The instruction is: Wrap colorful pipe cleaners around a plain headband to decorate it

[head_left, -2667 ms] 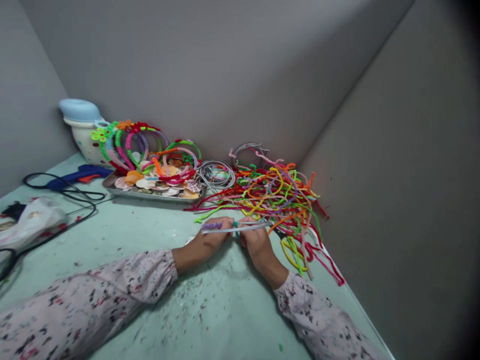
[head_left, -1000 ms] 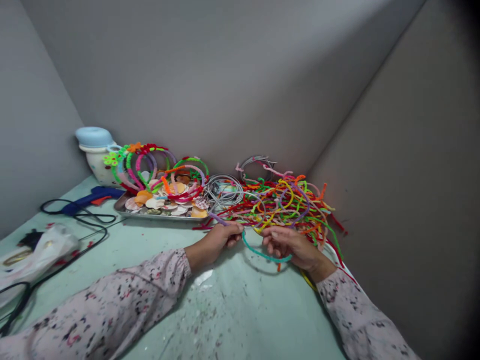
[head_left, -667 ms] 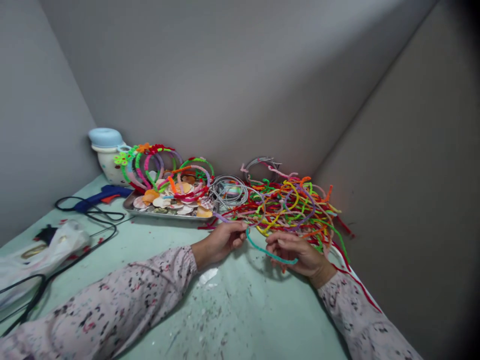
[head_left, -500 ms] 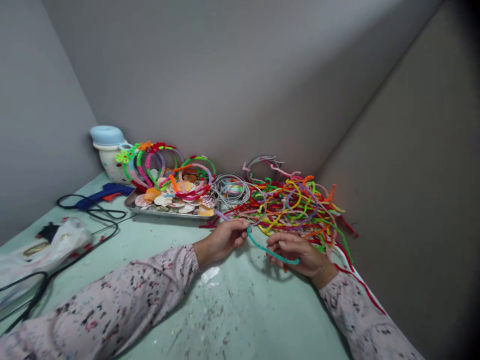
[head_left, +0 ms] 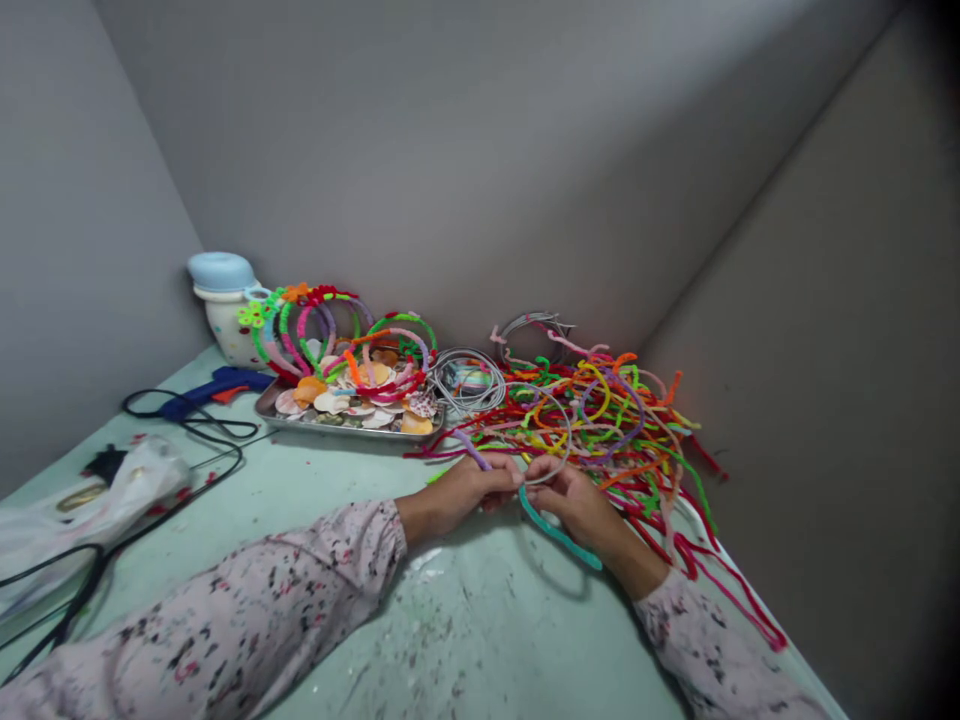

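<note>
The left hand (head_left: pixel 466 488) has its fingers pinched shut on a fuzzy purple pipe cleaner (head_left: pixel 472 452). The right hand (head_left: pixel 576 502) grips the thin hoop headband (head_left: pixel 559 533), half wrapped in teal, just above the surface (head_left: pixel 480 640) near the tangled pile (head_left: pixel 615 420). The springy wire might slip from the pinch and loosen the wrap.

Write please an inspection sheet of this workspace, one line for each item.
Surface: pale green table, speckled with scraps.
Job's things: thin grey headband, partly wrapped in teal pipe cleaner; purple pipe cleaner in left hand.
Clutter: pipe cleaner pile, tray of seashells, wrapped headbands, bare headbands, plastic bag, lidded jar.
Grippers: left hand and right hand both pinch the headband.
Cables: black cable by blue glue gun, looped on table.
Surroundings: grey walls.
</note>
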Motion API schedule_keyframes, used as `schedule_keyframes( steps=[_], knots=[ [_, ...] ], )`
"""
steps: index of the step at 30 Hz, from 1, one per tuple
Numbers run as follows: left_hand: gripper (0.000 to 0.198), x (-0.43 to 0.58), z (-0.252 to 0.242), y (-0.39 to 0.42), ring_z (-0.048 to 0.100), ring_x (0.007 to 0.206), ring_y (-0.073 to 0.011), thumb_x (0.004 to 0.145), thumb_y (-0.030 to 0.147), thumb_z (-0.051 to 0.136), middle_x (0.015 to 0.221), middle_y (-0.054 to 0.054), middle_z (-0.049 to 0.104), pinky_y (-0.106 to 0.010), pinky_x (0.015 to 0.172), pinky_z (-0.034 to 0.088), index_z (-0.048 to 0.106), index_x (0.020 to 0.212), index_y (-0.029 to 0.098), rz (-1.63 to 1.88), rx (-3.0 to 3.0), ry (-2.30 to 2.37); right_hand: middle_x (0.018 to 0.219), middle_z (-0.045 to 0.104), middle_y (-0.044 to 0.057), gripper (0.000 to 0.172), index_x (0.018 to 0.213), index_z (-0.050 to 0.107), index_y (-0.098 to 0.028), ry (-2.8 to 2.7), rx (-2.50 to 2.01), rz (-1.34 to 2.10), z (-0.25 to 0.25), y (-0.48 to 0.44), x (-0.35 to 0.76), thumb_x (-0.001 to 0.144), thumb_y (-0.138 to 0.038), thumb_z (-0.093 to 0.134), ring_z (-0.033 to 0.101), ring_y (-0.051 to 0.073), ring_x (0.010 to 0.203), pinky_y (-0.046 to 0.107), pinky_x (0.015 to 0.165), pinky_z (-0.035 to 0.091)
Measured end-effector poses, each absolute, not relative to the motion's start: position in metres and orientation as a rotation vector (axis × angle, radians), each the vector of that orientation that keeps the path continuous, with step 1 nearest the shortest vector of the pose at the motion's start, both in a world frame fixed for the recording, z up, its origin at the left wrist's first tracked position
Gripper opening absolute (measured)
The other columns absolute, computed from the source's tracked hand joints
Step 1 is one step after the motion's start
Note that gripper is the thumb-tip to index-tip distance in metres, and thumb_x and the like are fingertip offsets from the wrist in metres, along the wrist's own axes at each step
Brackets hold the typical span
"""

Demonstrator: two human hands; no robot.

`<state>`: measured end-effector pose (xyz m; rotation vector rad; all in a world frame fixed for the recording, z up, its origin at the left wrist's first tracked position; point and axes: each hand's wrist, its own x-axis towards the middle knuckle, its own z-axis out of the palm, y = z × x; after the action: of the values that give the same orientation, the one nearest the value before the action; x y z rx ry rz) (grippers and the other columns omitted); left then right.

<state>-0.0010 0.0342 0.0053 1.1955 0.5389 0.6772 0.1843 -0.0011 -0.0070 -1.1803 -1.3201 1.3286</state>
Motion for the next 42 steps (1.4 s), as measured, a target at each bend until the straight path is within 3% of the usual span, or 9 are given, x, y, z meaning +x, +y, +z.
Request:
schedule_keyframes(
  steps=[7, 12, 20, 28, 36, 42],
  knots=[
    [0.027, -0.001, 0.007, 0.033, 0.038, 0.053, -0.0087, 0.076, 0.038, 0.063, 0.061, 0.002, 0.044, -0.023, 0.049, 0.024, 0.052, 0.066, 0.015, 0.679, 1.205, 0.533, 0.082, 0.065, 0.003, 0.035, 0.101, 0.059, -0.019, -1.399, -1.162, 1.214, -0.014, -0.002, 0.179, 0.071, -0.031, 0.071, 0.061, 0.015, 0.072, 0.03, 0.067, 0.05],
    [0.026, 0.0, 0.005, 0.034, 0.038, 0.052, -0.0089, 0.078, 0.036, 0.06, 0.057, 0.003, 0.042, -0.024, 0.05, 0.025, 0.051, 0.066, 0.016, 0.691, 1.253, 0.548, 0.076, 0.065, 0.002, 0.027, 0.097, 0.061, -0.019, -1.397, -1.18, 1.131, -0.006, -0.009, 0.177, 0.073, -0.03, 0.069, 0.062, 0.018, 0.077, 0.031, 0.069, 0.049],
    [0.023, 0.0, 0.005, 0.033, 0.038, 0.052, -0.0099, 0.081, 0.036, 0.056, 0.058, 0.002, 0.044, -0.024, 0.05, 0.026, 0.052, 0.068, 0.017, 0.655, 1.416, 0.599, 0.073, 0.063, 0.001, 0.019, 0.086, 0.061, -0.018, -1.408, -1.209, 1.099, -0.002, -0.012, 0.175, 0.074, -0.032, 0.068, 0.058, 0.015, 0.067, 0.028, 0.062, 0.046],
    [0.03, -0.001, 0.002, 0.034, 0.038, 0.051, -0.0099, 0.082, 0.04, 0.055, 0.056, 0.002, 0.043, -0.024, 0.049, 0.027, 0.048, 0.064, 0.017, 0.615, 1.402, 0.55, 0.069, 0.063, 0.0, 0.026, 0.083, 0.062, -0.018, -1.37, -1.184, 1.131, -0.013, -0.005, 0.18, 0.07, -0.039, 0.072, 0.057, 0.013, 0.057, 0.028, 0.059, 0.047],
    [0.02, -0.001, 0.002, 0.035, 0.04, 0.05, -0.0091, 0.078, 0.026, 0.048, 0.055, 0.001, 0.044, -0.024, 0.049, 0.028, 0.047, 0.061, 0.016, 0.592, 1.345, 0.522, 0.068, 0.062, -0.001, 0.024, 0.08, 0.062, -0.019, -1.353, -1.15, 1.165, -0.013, -0.005, 0.179, 0.069, -0.037, 0.074, 0.056, 0.013, 0.055, 0.027, 0.057, 0.047],
    [0.02, 0.0, 0.003, 0.034, 0.039, 0.048, -0.0092, 0.077, 0.026, 0.047, 0.052, 0.002, 0.043, -0.025, 0.048, 0.027, 0.046, 0.059, 0.016, 0.589, 1.353, 0.599, 0.071, 0.064, 0.0, 0.025, 0.081, 0.063, -0.018, -1.327, -1.173, 1.165, -0.011, -0.006, 0.177, 0.069, -0.037, 0.073, 0.057, 0.013, 0.058, 0.027, 0.058, 0.047]
  ],
)
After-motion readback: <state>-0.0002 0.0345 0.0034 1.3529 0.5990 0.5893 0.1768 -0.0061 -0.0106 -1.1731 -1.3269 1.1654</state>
